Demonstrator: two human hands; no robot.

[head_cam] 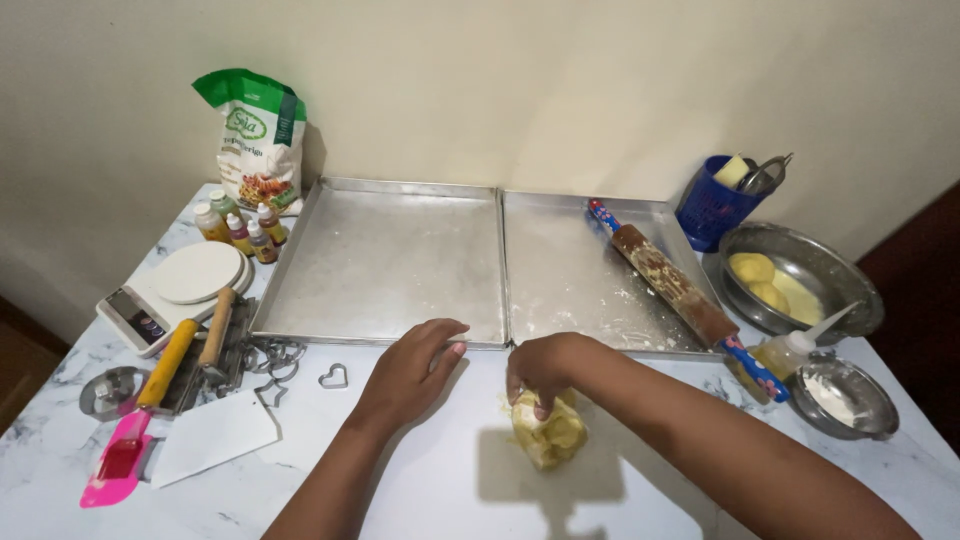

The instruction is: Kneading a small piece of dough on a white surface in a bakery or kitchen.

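Note:
A lump of yellow dough (552, 436) lies on the white marble table (420, 490) near its front middle. My right hand (545, 368) is on top of the dough, fingers curled down and pinching it. To its left, my left hand (412, 368) rests with fingers spread on the table, its fingertips touching the front rim of the left metal baking tray (385, 255). A second metal tray (585, 270) sits beside it, dusted with flour. A floury rolling pin (675, 285) lies diagonally across the right tray.
Left: flour bag (258, 135), small colouring bottles (240, 228), kitchen scale with white discs (175, 290), metal cookie cutters (290, 365), pink spatula (125, 450), white scraper (212, 435). Right: blue cup with scissors (722, 205), steel bowl of dough balls (800, 275), squeeze bottle (790, 350), small bowl (842, 395).

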